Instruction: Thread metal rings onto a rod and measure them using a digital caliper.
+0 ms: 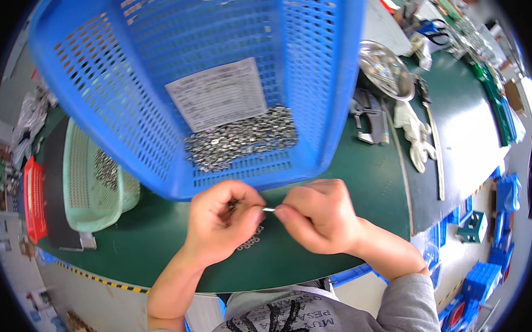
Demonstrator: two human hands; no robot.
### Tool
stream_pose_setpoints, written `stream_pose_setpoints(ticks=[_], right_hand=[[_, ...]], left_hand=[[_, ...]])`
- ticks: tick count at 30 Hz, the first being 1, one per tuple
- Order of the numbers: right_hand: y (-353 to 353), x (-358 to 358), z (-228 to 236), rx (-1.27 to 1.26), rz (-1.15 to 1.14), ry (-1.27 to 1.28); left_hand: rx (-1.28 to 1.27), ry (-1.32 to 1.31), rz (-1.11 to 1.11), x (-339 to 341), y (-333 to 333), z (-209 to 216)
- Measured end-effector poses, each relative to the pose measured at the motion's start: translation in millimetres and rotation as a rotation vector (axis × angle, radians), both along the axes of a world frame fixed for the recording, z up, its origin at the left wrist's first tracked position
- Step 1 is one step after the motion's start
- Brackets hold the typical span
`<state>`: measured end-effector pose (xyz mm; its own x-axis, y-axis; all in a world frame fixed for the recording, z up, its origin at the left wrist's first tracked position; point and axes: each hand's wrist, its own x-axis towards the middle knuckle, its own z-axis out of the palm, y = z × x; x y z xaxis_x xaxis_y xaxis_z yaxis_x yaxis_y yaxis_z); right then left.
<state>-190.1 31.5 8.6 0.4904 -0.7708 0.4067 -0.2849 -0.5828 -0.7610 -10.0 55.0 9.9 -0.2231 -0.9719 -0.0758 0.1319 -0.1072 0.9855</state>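
A thin, shiny metal part [268, 209] spans the small gap between my two hands. My left hand [219, 220] pinches one end of it between thumb and forefinger, and its curled fingers leave a dark hollow with small pieces inside that I cannot make out. At the other end, my right hand [323, 216] is closed, with its thumb and fingertips on the part. Several small ring-like metal pieces [251, 239] lie on the green table beside my left hand, partly covered by it. Just beyond my hands, a big blue basket [304, 175] bears a heap of small metal parts [243, 140].
Inside the blue basket lies a printed paper sheet [218, 94]. To the left stand a pale green basket [91, 221] with metal parts and a red basket [34, 197]. Rightward are a steel bowl [386, 70], a grey-black tool [370, 117], white gloves [414, 137] and a long rod [437, 150].
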Motion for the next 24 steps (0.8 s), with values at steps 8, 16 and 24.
stream_pose_setpoints(ticks=[8, 16, 24], right_hand=[[12.7, 11.2, 0.9, 0.273, 0.266, -0.119], [4.5, -0.3, 14.9, 0.006, 0.076, -0.015], [24.2, -1.5, -7.7, -0.297, -0.157, 0.577]], left_hand=[[-0.366, -0.583, -0.002, 4.0, 41.5, 16.2], [-0.520, -1.008, 0.181, 40.6, 70.3, 5.2], [-0.497, -1.046, 0.214, 45.0, 65.7, -14.7]])
